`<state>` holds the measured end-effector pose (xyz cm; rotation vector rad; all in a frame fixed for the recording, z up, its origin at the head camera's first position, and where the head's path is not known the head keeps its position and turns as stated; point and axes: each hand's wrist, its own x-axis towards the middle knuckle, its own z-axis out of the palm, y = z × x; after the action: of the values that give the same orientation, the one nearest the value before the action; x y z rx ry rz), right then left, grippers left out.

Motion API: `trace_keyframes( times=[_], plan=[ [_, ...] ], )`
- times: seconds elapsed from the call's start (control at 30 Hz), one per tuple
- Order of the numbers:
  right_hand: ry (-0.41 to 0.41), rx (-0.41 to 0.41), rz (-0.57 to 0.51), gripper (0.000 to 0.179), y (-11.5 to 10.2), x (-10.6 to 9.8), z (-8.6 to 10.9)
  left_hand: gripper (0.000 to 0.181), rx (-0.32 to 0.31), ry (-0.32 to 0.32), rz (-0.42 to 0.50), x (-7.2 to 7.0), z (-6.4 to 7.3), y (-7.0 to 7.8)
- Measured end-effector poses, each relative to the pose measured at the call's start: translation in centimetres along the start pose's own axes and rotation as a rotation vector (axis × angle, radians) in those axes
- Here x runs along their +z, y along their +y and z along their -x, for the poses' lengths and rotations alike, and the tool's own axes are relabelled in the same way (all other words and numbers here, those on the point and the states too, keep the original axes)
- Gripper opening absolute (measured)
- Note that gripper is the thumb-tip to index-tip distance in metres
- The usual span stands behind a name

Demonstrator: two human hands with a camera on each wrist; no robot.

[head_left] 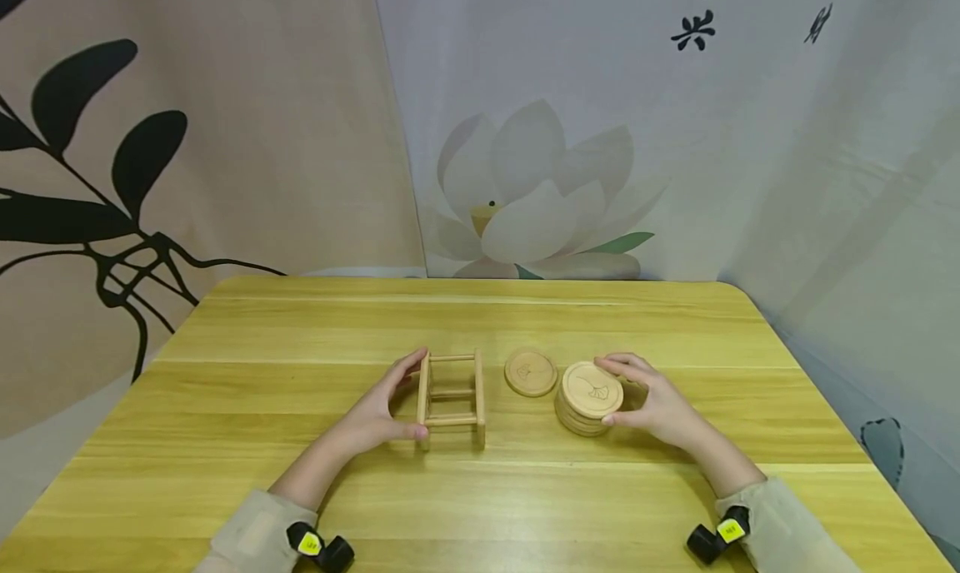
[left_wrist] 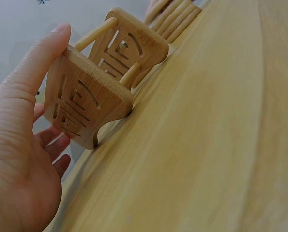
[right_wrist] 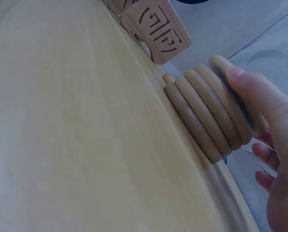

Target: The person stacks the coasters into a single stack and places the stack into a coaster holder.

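A small bamboo rack (head_left: 452,421) with cut-out end panels and round rails stands on the table. My left hand (head_left: 369,415) holds its left end panel (left_wrist: 81,99) between thumb and fingers. To the right is a stack of several round wooden coasters (right_wrist: 204,113). My right hand (head_left: 663,406) pinches the top coaster (head_left: 592,390), engraved with a leaf-like design, at its right edge. In the right wrist view this coaster tilts up, with a dark gap between it and the one below. One more coaster (head_left: 530,373) lies flat between rack and stack.
The wooden table (head_left: 450,515) has its far edge against a hanging cloth (head_left: 540,73) printed with a lotus and dark leaves. Black cameras (head_left: 330,552) are strapped to both sleeves.
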<state>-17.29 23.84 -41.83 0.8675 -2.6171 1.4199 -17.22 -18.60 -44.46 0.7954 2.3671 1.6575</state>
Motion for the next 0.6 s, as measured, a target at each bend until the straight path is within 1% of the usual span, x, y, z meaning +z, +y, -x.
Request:
trace_keyframes(
  times=[0.07,0.17,0.6],
  plan=[
    [-0.004,0.008,-0.005,0.075,-0.52,-0.07,0.02,0.108,0.000,0.001,-0.002,0.00,0.00,0.02],
    [-0.009,0.017,-0.007,0.075,-0.68,-0.07,0.05,0.108,-0.001,0.000,-0.003,0.02,-0.03,0.04],
    [-0.016,0.014,0.003,0.075,-0.52,0.14,0.03,0.107,0.013,-0.003,0.005,0.00,0.00,-0.03]
  ],
)
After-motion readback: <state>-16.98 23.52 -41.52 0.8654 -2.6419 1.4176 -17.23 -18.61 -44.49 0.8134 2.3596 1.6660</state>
